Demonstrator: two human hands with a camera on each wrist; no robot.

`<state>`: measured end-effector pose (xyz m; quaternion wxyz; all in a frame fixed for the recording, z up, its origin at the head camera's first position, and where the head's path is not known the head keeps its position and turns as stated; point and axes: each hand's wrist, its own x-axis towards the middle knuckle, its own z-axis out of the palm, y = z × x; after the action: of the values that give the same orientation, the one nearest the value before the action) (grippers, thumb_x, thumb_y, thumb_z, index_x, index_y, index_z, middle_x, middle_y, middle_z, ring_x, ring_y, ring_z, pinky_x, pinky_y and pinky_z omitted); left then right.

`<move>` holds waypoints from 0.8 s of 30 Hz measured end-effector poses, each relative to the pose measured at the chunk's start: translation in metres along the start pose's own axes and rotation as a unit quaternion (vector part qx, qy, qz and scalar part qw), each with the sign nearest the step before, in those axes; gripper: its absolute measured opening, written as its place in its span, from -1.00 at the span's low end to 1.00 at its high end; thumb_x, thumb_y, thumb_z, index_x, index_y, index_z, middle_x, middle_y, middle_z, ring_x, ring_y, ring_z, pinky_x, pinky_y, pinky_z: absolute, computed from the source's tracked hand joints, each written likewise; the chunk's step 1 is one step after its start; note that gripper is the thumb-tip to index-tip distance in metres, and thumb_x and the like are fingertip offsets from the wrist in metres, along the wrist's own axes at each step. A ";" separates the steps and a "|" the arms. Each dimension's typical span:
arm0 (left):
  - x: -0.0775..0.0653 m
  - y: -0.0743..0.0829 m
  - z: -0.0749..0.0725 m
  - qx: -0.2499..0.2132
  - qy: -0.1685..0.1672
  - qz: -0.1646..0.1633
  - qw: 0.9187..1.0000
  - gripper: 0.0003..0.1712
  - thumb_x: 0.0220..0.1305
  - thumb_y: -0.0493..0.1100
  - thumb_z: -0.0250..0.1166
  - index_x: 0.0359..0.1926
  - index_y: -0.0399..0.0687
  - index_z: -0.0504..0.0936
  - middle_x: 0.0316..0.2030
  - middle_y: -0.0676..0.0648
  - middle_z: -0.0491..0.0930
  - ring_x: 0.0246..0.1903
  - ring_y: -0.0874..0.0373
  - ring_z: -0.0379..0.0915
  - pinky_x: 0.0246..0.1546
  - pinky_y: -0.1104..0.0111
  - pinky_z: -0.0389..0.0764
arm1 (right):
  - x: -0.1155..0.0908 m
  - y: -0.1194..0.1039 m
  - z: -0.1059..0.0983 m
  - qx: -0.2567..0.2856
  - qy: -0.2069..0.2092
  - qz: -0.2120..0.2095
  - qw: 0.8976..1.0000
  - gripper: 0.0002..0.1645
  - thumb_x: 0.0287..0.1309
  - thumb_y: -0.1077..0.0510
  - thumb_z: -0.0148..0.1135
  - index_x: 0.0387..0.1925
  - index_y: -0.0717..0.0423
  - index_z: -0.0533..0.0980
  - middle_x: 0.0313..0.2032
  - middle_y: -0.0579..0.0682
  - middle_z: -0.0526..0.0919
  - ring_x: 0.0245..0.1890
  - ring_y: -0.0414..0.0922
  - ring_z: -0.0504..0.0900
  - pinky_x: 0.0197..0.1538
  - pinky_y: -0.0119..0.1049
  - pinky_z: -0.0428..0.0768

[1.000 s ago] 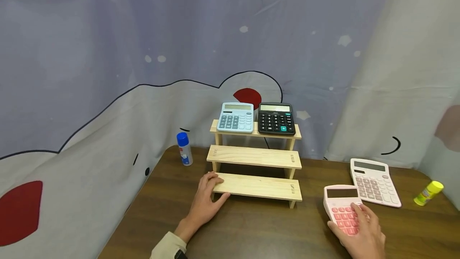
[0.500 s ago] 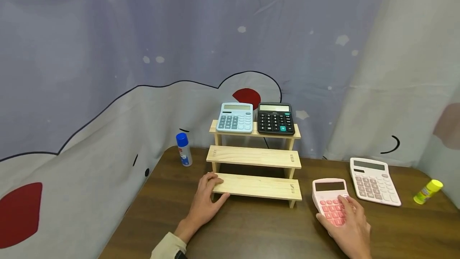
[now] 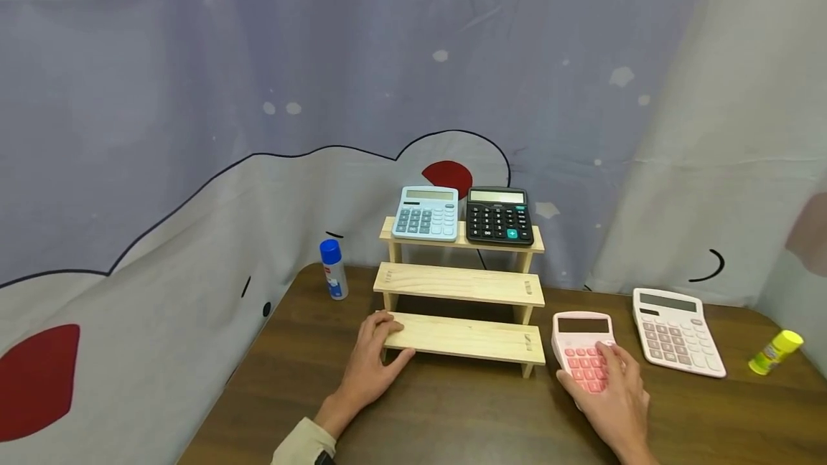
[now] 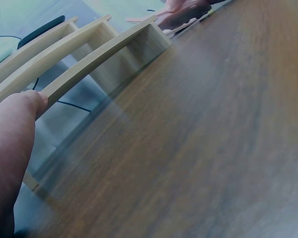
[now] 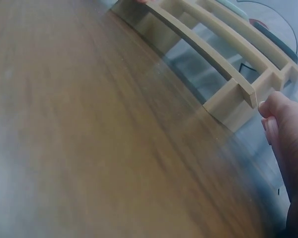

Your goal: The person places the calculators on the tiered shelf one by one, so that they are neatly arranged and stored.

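A three-step wooden shelf [image 3: 459, 282] stands on the table. My left hand [image 3: 367, 364] grips the left end of its lowest step, with the thumb at the front edge. Right of the shelf, my right hand [image 3: 614, 397] holds a pink calculator [image 3: 583, 339], thumb along its left side and fingers over the keys. The left wrist view shows the dark underside of this calculator [image 4: 184, 17] over the table. On the top step, a light blue calculator [image 3: 426, 214] and a black calculator [image 3: 500, 215] lean side by side.
A white calculator [image 3: 678, 332] lies on the table right of my right hand, and a yellow glue stick [image 3: 775, 351] stands tilted-looking beyond it. At the back left is a blue-capped bottle [image 3: 333, 270]. A patterned curtain [image 3: 258, 221] hangs behind the table [image 3: 472, 415].
My right hand has moved left and a little away from me with the pink calculator, bringing it close to the shelf's right end. My left hand has stayed at the lowest step.
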<state>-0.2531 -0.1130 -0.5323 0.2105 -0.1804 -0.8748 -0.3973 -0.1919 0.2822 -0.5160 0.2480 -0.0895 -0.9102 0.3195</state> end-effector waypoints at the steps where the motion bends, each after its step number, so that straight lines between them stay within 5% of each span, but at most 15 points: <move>1: 0.000 0.000 0.000 -0.001 -0.002 -0.003 1.000 -0.55 0.22 0.15 0.41 0.05 0.14 0.56 0.19 0.01 0.38 0.42 0.00 0.15 0.37 -0.08 0.31 | 0.001 0.000 0.000 0.000 0.000 0.001 1.000 0.06 -0.19 -0.17 0.57 0.31 0.21 0.36 0.31 0.30 0.24 0.22 0.36 0.31 0.11 0.30 0.19; 24: 0.000 0.000 -0.001 0.001 0.000 0.000 1.000 -0.56 0.22 0.13 0.42 0.04 0.14 0.56 0.20 0.00 0.38 0.41 -0.01 0.16 0.36 -0.09 0.32 | 0.013 -0.010 0.013 0.008 0.003 0.027 1.000 0.05 -0.16 -0.19 0.55 0.32 0.18 0.35 0.34 0.30 0.23 0.26 0.34 0.27 0.10 0.25 0.18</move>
<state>-0.2531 -0.1139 -0.5320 0.2105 -0.1800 -0.8752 -0.3966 -0.2093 0.2714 -0.5134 0.2424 -0.1126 -0.9044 0.3326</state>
